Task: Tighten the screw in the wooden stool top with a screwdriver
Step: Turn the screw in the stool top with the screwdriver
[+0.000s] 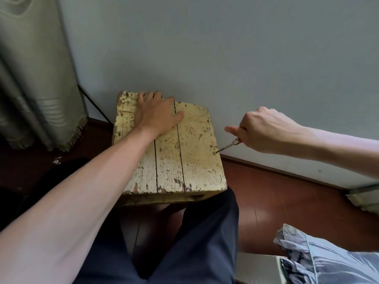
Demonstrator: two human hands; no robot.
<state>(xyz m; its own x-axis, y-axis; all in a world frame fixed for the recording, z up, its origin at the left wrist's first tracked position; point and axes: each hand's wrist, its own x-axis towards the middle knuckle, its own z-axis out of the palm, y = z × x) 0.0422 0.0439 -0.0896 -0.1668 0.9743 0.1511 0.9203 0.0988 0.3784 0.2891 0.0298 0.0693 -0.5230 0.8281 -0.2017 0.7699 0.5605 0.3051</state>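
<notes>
We see the right hand (264,130) curled tightly round the handle of the screwdriver (228,146), with only a sliver of red handle showing under its fingers. From this hand the metal shaft slants down and to the left, and its tip sits on the screw (215,152), which is in the wooden stool top (196,160) close to the edge nearest that hand. Further left, the left hand (158,115) lies palm down on the worn, cream-painted planks, thumb spread and fingertips at the far edge, holding nothing. Behind both hands stands a pale wall (225,58). Below the right hand is reddish floor (276,201), and lower down lies crumpled blue-grey cloth (328,259). Left of the left hand hangs a fringed curtain (37,78).
</notes>
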